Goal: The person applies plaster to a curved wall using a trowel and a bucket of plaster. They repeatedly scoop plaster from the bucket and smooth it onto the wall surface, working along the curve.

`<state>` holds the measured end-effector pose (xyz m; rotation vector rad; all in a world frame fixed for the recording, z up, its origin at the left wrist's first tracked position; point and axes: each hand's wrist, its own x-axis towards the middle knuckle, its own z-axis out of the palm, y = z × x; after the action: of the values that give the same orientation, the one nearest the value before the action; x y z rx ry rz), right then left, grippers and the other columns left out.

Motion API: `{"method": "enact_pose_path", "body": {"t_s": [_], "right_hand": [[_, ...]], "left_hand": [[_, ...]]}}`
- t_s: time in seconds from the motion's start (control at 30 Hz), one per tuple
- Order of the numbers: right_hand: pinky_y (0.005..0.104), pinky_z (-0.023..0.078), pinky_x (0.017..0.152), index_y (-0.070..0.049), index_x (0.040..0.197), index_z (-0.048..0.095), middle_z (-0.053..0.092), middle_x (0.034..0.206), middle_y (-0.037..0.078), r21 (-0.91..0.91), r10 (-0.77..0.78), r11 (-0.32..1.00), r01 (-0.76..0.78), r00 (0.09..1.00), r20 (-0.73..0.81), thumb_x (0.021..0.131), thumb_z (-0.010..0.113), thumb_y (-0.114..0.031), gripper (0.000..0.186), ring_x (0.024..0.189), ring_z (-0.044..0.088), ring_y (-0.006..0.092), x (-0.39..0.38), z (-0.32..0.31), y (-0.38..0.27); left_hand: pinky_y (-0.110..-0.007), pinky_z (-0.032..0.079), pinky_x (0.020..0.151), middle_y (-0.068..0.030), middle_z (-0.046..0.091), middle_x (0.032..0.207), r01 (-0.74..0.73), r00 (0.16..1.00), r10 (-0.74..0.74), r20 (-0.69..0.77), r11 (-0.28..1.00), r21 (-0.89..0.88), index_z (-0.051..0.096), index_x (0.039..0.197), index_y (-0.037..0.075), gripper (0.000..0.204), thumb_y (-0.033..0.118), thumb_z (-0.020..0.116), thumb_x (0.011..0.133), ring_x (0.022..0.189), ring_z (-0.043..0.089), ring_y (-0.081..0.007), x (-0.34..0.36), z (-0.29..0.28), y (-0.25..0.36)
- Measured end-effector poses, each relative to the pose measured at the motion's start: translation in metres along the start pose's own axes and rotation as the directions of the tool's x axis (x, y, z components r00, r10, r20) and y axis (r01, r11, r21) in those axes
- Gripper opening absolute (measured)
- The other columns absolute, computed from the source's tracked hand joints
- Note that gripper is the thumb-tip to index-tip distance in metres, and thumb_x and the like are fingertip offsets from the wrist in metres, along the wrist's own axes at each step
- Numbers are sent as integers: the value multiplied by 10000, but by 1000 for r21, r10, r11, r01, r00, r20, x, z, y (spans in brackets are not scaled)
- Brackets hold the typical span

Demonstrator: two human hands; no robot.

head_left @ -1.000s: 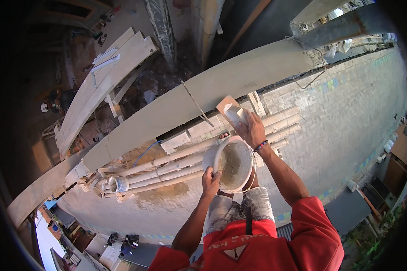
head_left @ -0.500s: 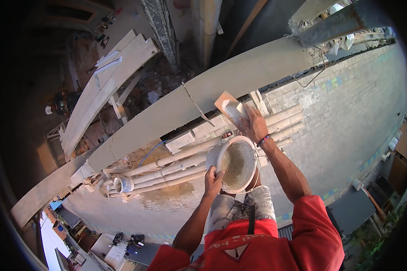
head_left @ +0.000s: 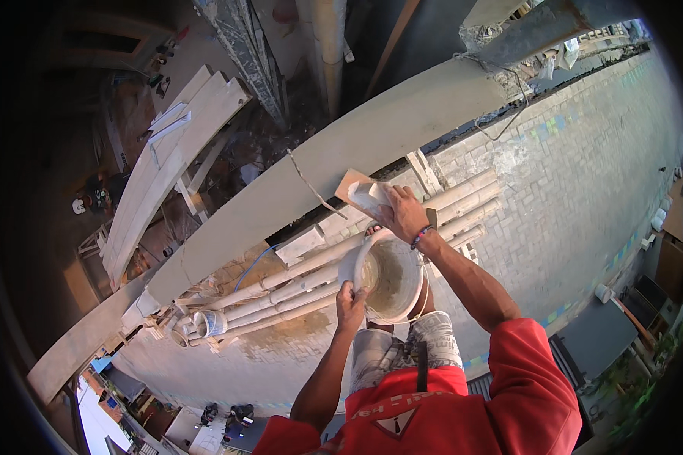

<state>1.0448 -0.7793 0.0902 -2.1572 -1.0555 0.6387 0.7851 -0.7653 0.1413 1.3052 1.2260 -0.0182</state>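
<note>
My left hand [head_left: 350,306] grips the near-left rim of a pale bucket [head_left: 419,279], its thumb over the edge. Wet grey-beige mortar coats the bucket's inside, and a wire handle hangs loose at its right. My right hand [head_left: 407,214] is closed on a flat plastering float [head_left: 352,183], with a reddish-brown board showing at its far-left end. The grip part is mostly hidden under my fingers. The float is just beyond the bucket, beside the near edge of a long smooth grey plastered beam [head_left: 410,110]; whether it touches the beam I cannot tell.
Several bamboo poles [head_left: 281,285] lie underfoot, high above a paved street [head_left: 569,197]. A small paint-stained bucket [head_left: 211,323] stands at their left end. A bent rod [head_left: 311,186] sticks out from the beam. Beyond are timber boards [head_left: 171,152] and another person [head_left: 95,199] below.
My right hand and the float have shifted a little left and toward me along the beam's edge. The bucket stays in my left hand, and the whole view has moved slightly.
</note>
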Motion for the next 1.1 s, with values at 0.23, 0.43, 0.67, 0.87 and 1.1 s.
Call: {"method": "enact_pose_path", "body": {"t_s": [0.23, 0.43, 0.67, 0.87, 1.1], "right_hand": [[425, 474, 843, 39, 1219, 514, 597, 1098, 263, -128, 237, 924, -361, 802, -549, 845, 581, -123, 413, 983, 581, 397, 50, -143, 119], [438, 455, 827, -27, 1294, 425, 567, 1047, 183, -107, 98, 987, -118, 980, -172, 797, 621, -117, 542, 938, 515, 375, 28, -27, 27], [458, 447, 848, -16, 1228, 502, 594, 1024, 205, 23, 139, 990, -138, 944, -299, 784, 606, -108, 466, 936, 547, 394, 14, -73, 34], [439, 445, 834, 13, 1228, 492, 598, 1003, 225, -195, 231, 902, -384, 815, -531, 809, 579, -102, 443, 894, 566, 387, 58, -153, 140], [436, 451, 894, 3, 1245, 480, 570, 1080, 203, -65, 64, 996, -67, 997, -53, 798, 606, -110, 478, 1014, 524, 387, 27, -51, 28]], "left_hand": [[-282, 341, 495, -14, 439, 618, -103, 994, 103, -42, 995, 7, 450, 767, 15, 234, 140, 634, 839, 566, 389, -94, 0, -4, -12], [-250, 400, 633, -21, 544, 803, -32, 999, 27, 29, 980, 196, 559, 950, -6, 149, 100, 597, 853, 711, 459, -71, 4, -12, -20], [-242, 354, 562, 14, 468, 709, -49, 999, 51, -20, 995, 88, 529, 853, 7, 131, 115, 603, 849, 631, 398, -67, 0, -8, -2], [-261, 351, 509, -3, 461, 637, -112, 993, 114, -17, 990, 86, 485, 792, 5, 187, 124, 612, 861, 572, 404, -79, 4, -2, 3], [-265, 343, 499, -3, 450, 620, -40, 999, 42, -16, 994, 106, 486, 783, 3, 194, 124, 623, 848, 566, 394, -77, 5, -2, 2]]}}
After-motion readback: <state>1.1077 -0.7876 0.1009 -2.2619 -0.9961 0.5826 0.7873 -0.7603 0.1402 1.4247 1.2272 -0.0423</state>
